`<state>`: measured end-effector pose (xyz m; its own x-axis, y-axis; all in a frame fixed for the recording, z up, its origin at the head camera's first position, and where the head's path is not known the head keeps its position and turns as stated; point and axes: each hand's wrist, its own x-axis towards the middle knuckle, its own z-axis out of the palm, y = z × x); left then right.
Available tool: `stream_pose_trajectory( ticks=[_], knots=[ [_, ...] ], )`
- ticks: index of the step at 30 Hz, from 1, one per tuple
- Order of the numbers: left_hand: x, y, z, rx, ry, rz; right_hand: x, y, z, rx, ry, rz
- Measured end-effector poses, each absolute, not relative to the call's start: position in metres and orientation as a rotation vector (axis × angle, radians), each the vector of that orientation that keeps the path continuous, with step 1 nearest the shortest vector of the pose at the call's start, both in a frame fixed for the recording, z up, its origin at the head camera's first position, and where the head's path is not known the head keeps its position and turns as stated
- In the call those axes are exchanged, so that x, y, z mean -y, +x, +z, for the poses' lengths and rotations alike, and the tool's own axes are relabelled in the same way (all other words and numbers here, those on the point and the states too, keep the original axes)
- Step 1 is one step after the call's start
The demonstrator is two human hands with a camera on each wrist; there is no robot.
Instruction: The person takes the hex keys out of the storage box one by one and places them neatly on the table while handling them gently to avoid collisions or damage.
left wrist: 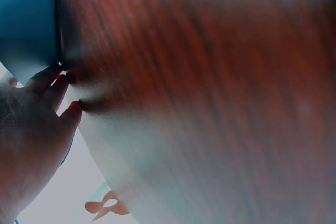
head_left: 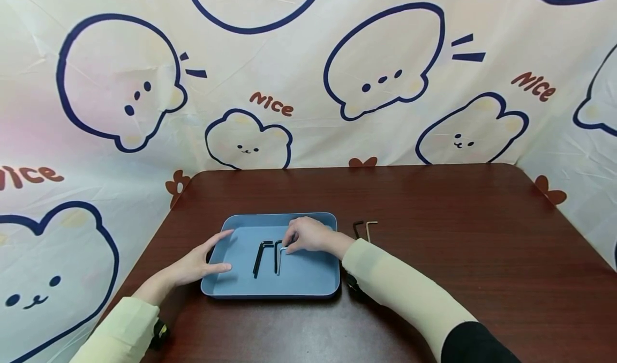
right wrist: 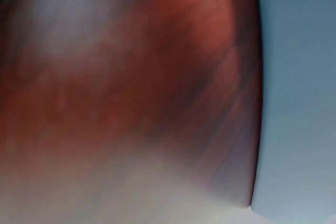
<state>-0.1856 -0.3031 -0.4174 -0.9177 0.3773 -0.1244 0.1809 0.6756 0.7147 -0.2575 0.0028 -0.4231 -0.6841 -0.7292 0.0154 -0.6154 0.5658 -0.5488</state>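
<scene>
A blue tray (head_left: 308, 285) lies on the table with several L-shaped hex keys in it. Two black hex keys (head_left: 259, 258) lie close together, and another black hex key (head_left: 276, 258) is just right of them. Beside that one, my right hand (head_left: 310, 234) reaches over the tray's right side and pinches a silver hex key (head_left: 279, 264) near its short arm; the fingertips partly hide it. My left hand (head_left: 195, 264) rests at the tray's left edge, thumb and forefinger spread over the rim. In the left wrist view its other fingers (left wrist: 52, 85) are beside the tray wall.
On the dark wooden table (head_left: 458, 218), right of the tray, lie a black hex key (head_left: 356, 228) and a gold-coloured hex key (head_left: 368, 230), partly behind my right sleeve. A patterned cloth (head_left: 308, 74) hangs behind the table and along its sides.
</scene>
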Motion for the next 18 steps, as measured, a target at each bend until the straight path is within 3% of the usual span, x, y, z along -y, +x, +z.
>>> stream_pose_trajectory(
  ticks=[18],
  knots=[
    [0.3026,-0.1848,-0.4164,-2.633,0.434,1.069,0.0012,-0.2558,-0.4226,-2.597,-1.104,-0.829]
  ],
)
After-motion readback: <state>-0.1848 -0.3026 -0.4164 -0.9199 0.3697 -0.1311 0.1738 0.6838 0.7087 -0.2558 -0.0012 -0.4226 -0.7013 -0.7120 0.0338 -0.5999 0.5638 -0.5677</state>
